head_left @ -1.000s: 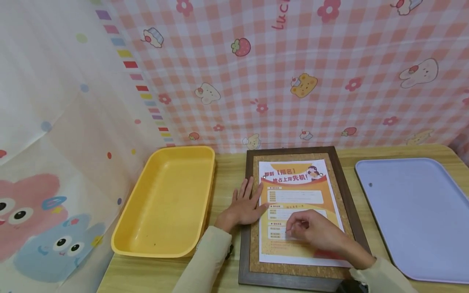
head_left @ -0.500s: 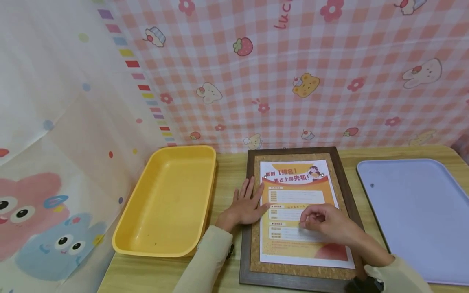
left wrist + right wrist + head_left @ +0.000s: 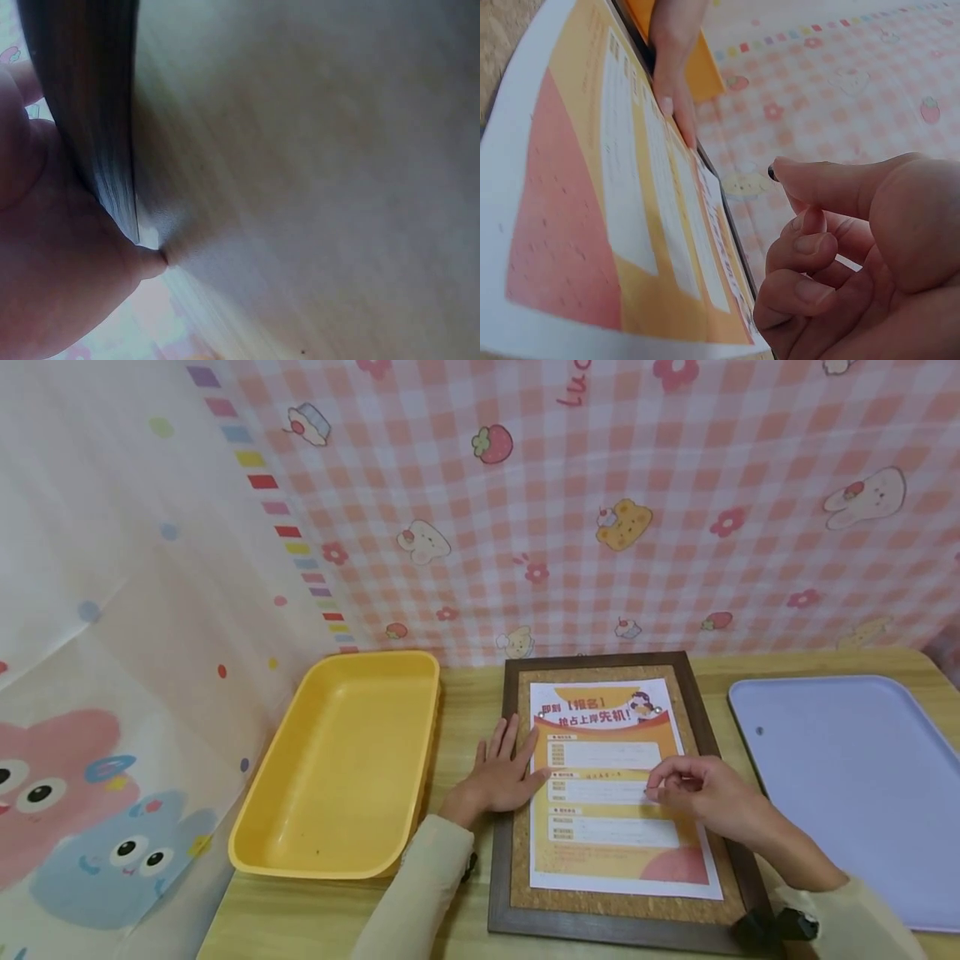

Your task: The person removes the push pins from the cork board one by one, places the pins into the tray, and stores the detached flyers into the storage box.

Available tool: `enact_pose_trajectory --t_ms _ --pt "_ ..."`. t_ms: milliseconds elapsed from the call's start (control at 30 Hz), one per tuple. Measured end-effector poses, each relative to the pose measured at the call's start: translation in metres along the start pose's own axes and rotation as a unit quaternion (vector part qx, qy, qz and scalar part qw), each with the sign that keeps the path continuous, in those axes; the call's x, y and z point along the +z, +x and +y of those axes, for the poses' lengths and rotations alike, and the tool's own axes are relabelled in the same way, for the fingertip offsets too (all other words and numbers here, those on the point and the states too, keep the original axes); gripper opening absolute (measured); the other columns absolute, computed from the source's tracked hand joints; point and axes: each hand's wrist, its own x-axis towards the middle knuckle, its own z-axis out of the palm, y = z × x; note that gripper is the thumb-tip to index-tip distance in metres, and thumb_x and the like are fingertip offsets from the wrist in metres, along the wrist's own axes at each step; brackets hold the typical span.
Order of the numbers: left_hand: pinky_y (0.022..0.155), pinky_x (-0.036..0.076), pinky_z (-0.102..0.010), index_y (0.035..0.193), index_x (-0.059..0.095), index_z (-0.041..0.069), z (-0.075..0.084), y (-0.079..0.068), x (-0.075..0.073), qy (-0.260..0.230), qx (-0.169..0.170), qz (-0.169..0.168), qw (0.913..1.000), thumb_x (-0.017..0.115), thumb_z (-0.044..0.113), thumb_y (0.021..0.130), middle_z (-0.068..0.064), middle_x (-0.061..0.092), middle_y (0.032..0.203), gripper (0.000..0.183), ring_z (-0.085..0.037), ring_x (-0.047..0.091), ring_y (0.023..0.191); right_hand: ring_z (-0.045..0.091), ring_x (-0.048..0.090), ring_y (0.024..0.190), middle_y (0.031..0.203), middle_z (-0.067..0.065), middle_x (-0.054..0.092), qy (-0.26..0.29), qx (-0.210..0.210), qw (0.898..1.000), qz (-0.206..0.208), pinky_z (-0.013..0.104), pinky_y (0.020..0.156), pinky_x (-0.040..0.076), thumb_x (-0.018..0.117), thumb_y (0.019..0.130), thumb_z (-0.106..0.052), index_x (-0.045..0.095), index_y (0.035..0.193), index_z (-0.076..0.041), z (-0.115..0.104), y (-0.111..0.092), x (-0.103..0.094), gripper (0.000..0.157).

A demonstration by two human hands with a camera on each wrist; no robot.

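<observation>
A printed orange and white poster (image 3: 615, 835) lies on a cork board (image 3: 600, 906) with a dark wooden frame (image 3: 585, 927). Two small shiny tack heads show near its upper corners. My left hand (image 3: 504, 779) rests with spread fingers across the frame's left side, fingertips at the poster's edge; the left wrist view shows it against the dark frame. Over the poster's right half, my right hand (image 3: 701, 793) pinches a small thumbtack (image 3: 772, 173) between thumb and forefinger, its dark end peeking out. The other fingers of that hand are curled.
To the left stands a deep yellow tray (image 3: 431, 760) with a raised rim. On the right lies a shallow lavender tray (image 3: 862, 793) holding a small metallic tack (image 3: 759, 731). A checked pink cloth (image 3: 562, 527) hangs behind the wooden table (image 3: 270, 918).
My right hand has moved right and slightly away from me over the poster, uncovering its lower middle. The left hand has stayed on the frame.
</observation>
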Motion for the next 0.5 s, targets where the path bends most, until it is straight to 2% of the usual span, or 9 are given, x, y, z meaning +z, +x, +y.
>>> enact_pose_trajectory --t_ms 200,367,500 --pt "0.120 -0.004 -0.058 0.161 -0.002 0.026 0.001 -0.002 -0.003 0.002 0.001 0.001 1.0000 0.029 0.056 0.104 -0.006 -0.023 0.164 0.071 -0.024 -0.022 0.150 0.012 0.046 0.065 0.085 0.006 0.058 0.006 0.043 0.999 0.014 0.027 0.055 0.042 0.064 0.097 -0.016 0.067 0.104 -0.001 0.005 -0.002 -0.015 0.016" --pt "0.119 -0.005 -0.057 0.160 -0.003 0.025 0.000 -0.001 -0.002 0.001 0.003 -0.002 1.0000 0.027 0.056 0.104 -0.005 -0.024 0.164 0.071 -0.024 -0.023 0.150 0.012 0.048 0.067 0.085 0.004 0.059 0.012 0.045 0.999 0.021 0.028 0.055 0.043 0.063 0.098 -0.019 0.065 0.108 0.001 0.013 -0.005 -0.028 0.022" --pt "0.119 -0.007 -0.057 0.160 -0.003 0.026 -0.001 0.001 0.000 -0.001 0.001 -0.004 1.0000 0.028 0.055 0.104 -0.004 -0.025 0.163 0.071 -0.023 -0.024 0.150 0.010 0.046 0.062 0.080 -0.001 0.059 0.009 0.048 0.998 0.034 0.028 0.052 0.041 0.064 0.098 -0.021 0.065 0.109 0.001 0.020 -0.005 -0.036 0.025"
